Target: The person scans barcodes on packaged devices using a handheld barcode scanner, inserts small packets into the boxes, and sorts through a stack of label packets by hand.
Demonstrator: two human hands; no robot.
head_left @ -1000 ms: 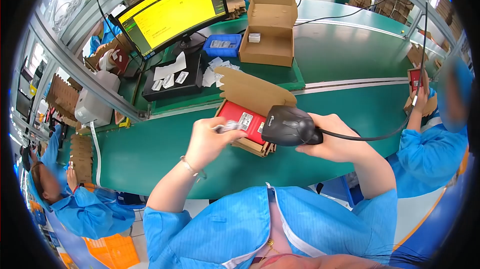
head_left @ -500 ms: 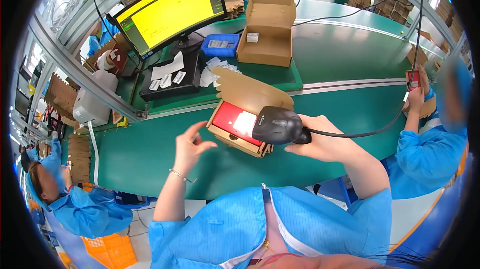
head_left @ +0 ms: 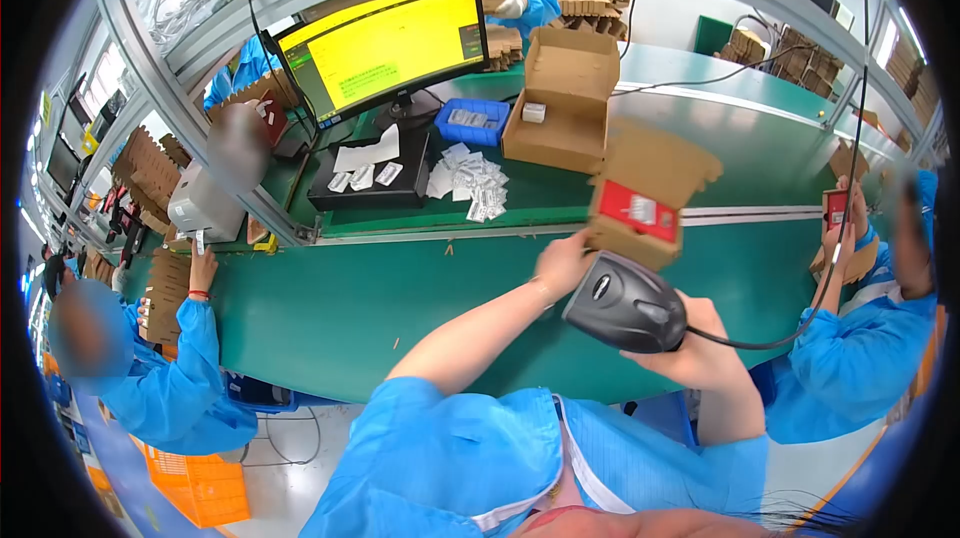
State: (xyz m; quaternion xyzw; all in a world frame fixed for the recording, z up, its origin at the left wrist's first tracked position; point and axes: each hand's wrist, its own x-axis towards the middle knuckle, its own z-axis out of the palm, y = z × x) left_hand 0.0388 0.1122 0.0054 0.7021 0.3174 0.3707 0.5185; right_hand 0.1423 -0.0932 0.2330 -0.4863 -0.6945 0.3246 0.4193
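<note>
My right hand (head_left: 698, 350) is wrapped round a black corded barcode scanner (head_left: 625, 303), its head pointing up and left. My left hand (head_left: 565, 263) grips the near left corner of an open cardboard box (head_left: 632, 243); its fingertips are partly hidden by the box and scanner. Inside the box lies a red box (head_left: 622, 202) with a white label on top. The cardboard lid (head_left: 660, 163) stands raised at the back, slightly blurred. Box and scanner are close together, the scanner on the near side.
Behind the green bench (head_left: 400, 303) are a monitor (head_left: 385, 48), a blue tray (head_left: 472, 121), another open carton (head_left: 555, 143) and scattered white labels (head_left: 470, 178). Co-workers in blue sit at left (head_left: 160, 388) and right (head_left: 850, 338). The scanner's cable (head_left: 770, 345) runs off to the right.
My left hand has gone from open beside the cardboard box to gripping it. The box has moved right and away from me and turned. The scanner has shifted right and nearer me.
</note>
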